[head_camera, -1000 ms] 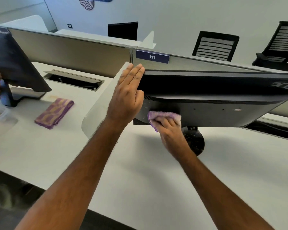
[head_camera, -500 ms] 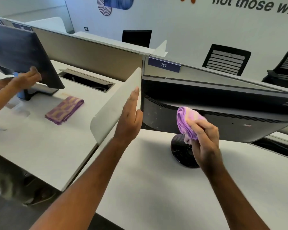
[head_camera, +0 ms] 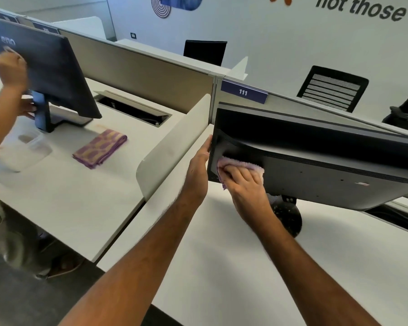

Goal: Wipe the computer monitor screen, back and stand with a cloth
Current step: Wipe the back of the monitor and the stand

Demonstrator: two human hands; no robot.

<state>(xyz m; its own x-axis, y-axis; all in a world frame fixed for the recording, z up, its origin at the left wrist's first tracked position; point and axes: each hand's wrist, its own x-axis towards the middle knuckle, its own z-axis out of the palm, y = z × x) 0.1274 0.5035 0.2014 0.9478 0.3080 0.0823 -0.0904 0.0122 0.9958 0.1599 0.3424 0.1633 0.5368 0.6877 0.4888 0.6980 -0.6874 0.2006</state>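
A black monitor (head_camera: 320, 165) stands on the white desk (head_camera: 222, 267) with its back turned to me, on a round black stand base (head_camera: 289, 217). My right hand (head_camera: 245, 187) presses a pink-purple cloth (head_camera: 242, 165) flat against the lower left part of the monitor's back. My left hand (head_camera: 199, 165) rests with straight fingers along the monitor's left edge, steadying it. The screen side is hidden from me.
A white divider panel (head_camera: 174, 147) stands just left of my left hand. On the neighbouring desk lie a folded purple-and-tan cloth (head_camera: 100, 148) and a second monitor (head_camera: 43, 69), which another person (head_camera: 8, 71) is wiping. Chairs (head_camera: 332, 91) stand behind the partition.
My right hand has moved the cloth from mid-air near the monitor's centre down-left onto its back. My left hand has slid lower along the left edge.
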